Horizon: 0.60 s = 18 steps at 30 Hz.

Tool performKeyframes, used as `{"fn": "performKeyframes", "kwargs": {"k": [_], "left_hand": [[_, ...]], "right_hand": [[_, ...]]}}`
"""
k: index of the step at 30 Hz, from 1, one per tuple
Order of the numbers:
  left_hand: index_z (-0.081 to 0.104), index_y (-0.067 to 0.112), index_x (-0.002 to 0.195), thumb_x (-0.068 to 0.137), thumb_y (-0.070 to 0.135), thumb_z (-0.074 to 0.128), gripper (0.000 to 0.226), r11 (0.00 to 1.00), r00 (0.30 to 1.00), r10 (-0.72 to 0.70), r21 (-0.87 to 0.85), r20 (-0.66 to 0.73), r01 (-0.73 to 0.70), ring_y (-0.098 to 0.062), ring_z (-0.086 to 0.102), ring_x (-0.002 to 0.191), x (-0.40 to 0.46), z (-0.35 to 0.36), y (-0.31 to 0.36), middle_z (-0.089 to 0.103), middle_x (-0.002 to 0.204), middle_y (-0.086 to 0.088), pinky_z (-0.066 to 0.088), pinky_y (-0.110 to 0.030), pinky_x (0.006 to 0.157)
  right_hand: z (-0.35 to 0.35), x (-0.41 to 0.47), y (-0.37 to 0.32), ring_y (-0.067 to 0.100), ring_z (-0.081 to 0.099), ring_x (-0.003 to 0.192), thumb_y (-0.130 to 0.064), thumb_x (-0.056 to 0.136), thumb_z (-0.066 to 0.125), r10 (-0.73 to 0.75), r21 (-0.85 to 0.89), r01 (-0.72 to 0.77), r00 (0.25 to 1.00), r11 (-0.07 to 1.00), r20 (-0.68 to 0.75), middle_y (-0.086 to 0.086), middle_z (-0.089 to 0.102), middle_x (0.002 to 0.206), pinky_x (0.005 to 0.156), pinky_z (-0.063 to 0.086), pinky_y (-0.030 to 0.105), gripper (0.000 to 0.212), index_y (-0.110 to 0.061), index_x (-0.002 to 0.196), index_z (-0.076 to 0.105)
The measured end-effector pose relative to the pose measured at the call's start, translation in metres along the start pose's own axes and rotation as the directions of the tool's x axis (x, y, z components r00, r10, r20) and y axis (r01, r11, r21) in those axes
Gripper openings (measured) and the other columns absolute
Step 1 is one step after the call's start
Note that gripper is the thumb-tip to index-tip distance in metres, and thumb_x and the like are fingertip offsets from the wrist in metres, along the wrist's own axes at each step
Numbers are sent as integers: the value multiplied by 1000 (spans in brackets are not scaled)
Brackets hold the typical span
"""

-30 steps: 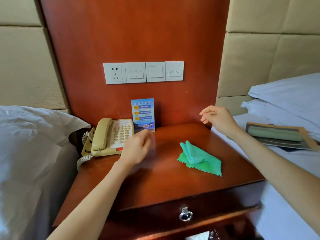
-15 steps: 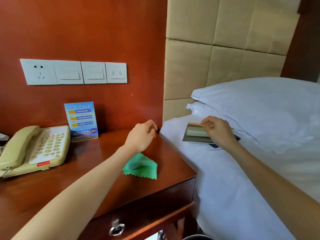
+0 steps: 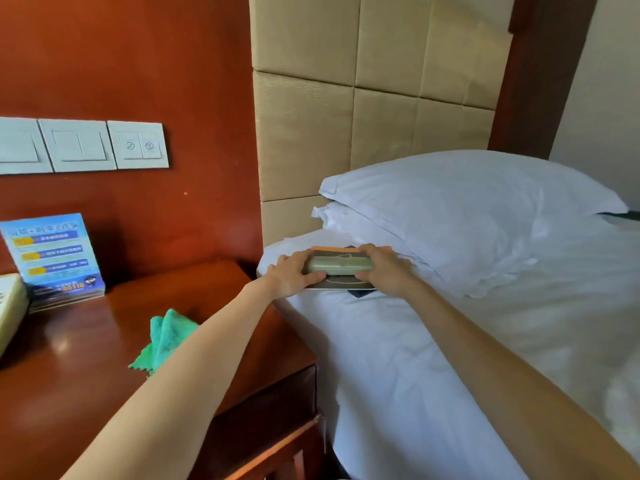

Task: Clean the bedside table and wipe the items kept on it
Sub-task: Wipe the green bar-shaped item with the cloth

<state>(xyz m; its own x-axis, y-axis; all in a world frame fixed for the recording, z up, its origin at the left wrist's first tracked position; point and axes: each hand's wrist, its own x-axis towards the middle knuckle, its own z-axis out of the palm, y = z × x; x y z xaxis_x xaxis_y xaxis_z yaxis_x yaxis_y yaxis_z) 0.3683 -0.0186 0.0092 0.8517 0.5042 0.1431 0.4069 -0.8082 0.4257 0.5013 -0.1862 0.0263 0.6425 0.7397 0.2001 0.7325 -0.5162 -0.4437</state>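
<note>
A pale green case (image 3: 337, 265) lies on a flat book or folder (image 3: 341, 284) on the white bed beside the table. My left hand (image 3: 290, 276) grips the case's left end and my right hand (image 3: 384, 269) grips its right end. On the reddish wooden bedside table (image 3: 79, 368) a green cloth (image 3: 166, 336) lies crumpled, partly hidden by my left forearm. A blue info card (image 3: 52, 258) stands at the table's back. The edge of a cream telephone (image 3: 10, 306) shows at the far left.
White switch plates (image 3: 83, 147) are fixed on the red wall panel. A white pillow (image 3: 467, 209) lies against the padded beige headboard (image 3: 363, 98). The table's drawer front (image 3: 270, 407) faces me. White bedsheet (image 3: 398, 358) fills the right side.
My view has swung right toward the bed. My left hand left the table and reached the case's left end, joining my right hand, which was on the case half a second ago.
</note>
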Motion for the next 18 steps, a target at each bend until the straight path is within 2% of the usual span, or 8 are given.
{"fn": "performKeyframes", "kwargs": {"k": [3,5,8,11,13,15,18], "left_hand": [[42,23,141,93,32,60,52,995,994,81,-53,-67,-85,-29,44,125,7,2,-1,51,137,-5,31,-50,108],[47,19,136,90,24,65,50,993,992,81,-81,-94,-89,-29,46,122,9,1,-2,53,132,-7,34,-48,106],[43,16,139,88,20,68,56,990,990,86,-106,-108,-98,-30,41,125,6,-1,-6,49,132,-12,33,-46,107],[38,12,140,92,20,63,55,982,972,148,-87,-181,-166,-28,35,124,-7,-12,-11,46,133,-12,30,-41,108],[38,9,139,94,22,60,52,971,936,233,12,-263,-239,-27,35,117,-22,-25,-17,45,132,-12,32,-38,104],[39,6,138,94,22,59,50,955,880,292,73,-375,-287,-26,37,113,-42,-39,-23,46,129,-12,33,-33,100],[41,4,135,93,14,61,47,944,803,259,-34,-538,-327,-18,40,113,-81,-56,-32,44,125,-8,29,-12,95]], "right_hand": [[2,4,0,32,33,123,-31,89,61,-8,-43,7,1000,999,-16,10,45,129,92,24,33,47,-32,132,43],[1,4,-2,31,32,122,-26,88,63,-75,-60,72,996,996,-41,8,47,129,95,25,32,49,-23,133,44],[-1,-1,-6,27,34,122,-16,87,64,-174,3,175,982,985,-71,7,49,127,102,28,33,49,-13,132,45],[-6,-7,-15,21,33,123,-12,88,63,-218,68,225,971,972,-96,1,46,125,103,30,38,49,-15,132,44],[-10,-11,-26,17,31,124,-11,87,64,-277,92,290,952,953,-130,-3,45,125,104,30,37,49,-16,132,44],[-12,-16,-42,15,32,121,-9,86,64,-351,135,378,917,916,-188,-6,45,122,99,28,25,49,-16,132,46],[-10,-27,-75,8,31,115,-9,84,66,-428,203,485,862,850,-271,-20,42,111,88,23,14,50,-19,130,47]]}}
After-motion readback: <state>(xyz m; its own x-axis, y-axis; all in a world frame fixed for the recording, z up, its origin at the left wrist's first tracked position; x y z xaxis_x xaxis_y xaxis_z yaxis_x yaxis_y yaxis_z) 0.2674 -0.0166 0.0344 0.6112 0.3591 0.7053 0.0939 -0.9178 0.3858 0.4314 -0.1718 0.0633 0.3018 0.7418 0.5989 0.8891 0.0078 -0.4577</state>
